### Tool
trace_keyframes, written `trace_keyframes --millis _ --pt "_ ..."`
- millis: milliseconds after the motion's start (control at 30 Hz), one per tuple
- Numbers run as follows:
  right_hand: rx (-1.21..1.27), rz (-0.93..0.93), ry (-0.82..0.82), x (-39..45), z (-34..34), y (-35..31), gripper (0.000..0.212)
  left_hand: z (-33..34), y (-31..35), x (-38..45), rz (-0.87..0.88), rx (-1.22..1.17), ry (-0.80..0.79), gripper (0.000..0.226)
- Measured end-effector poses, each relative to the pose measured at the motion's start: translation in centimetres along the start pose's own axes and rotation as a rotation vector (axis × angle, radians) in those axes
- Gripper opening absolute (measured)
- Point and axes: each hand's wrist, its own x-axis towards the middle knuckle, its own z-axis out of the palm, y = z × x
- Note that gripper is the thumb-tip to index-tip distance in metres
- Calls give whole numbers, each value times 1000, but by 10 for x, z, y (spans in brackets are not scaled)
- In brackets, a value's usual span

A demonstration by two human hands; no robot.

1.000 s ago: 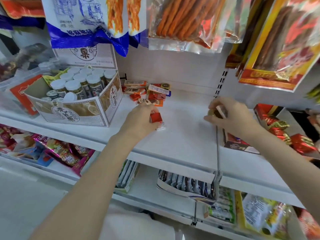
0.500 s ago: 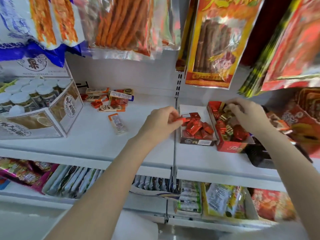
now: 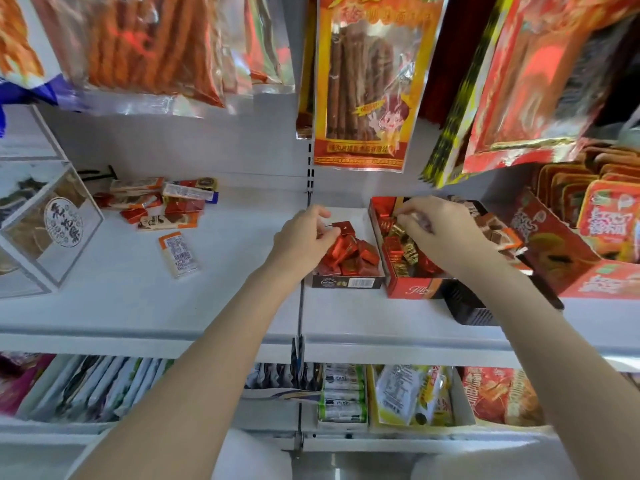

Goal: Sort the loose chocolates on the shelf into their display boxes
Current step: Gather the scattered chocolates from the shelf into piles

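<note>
Right now I'm mid-drop on two boxes at once. My left hand (image 3: 304, 237) is over the dark display box (image 3: 348, 281), fingers curled, pinching what looks like a red square chocolate (image 3: 344, 227) just above the red ones already piled in there. My right hand (image 3: 440, 230) is over the red display box (image 3: 412, 291) next to it, fingertips pinched together above the gold and red pieces; whether a chocolate is actually in that pinch I can't tell, it's too small and hidden. Both boxes sit side by side on the white shelf (image 3: 242, 306), right of the divider.

Step, as I judge it: placing, not picking. Next move calls for letting the red square go inside the dark box, then reaching back left to the loose pile (image 3: 162, 206) at the back of the shelf and the single orange-edged bar (image 3: 179, 252) lying apart nearer the front. Plenty left to sort, so the task is maybe partway.
</note>
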Motion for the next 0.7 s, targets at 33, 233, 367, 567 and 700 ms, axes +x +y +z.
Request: trace_keyframes --millis 33,233,367,567,700 --pt "41 2 7 -1 0 -5 23 -1 -1 0 8 -1 32 30" --pt "955 492 -237 4 3 -29 31 -22 -27 -6 6 119 146 27" --pt "970 372 -337 6 14 -45 33 -44 -53 -20 -72 378 195 33" --pt "939 300 -289 21 51 -90 15 -84 -110 -46 -338 522 -9 40" --pt "810 170 -285 43 82 -126 16 -107 -125 -55 -236 347 49 11"
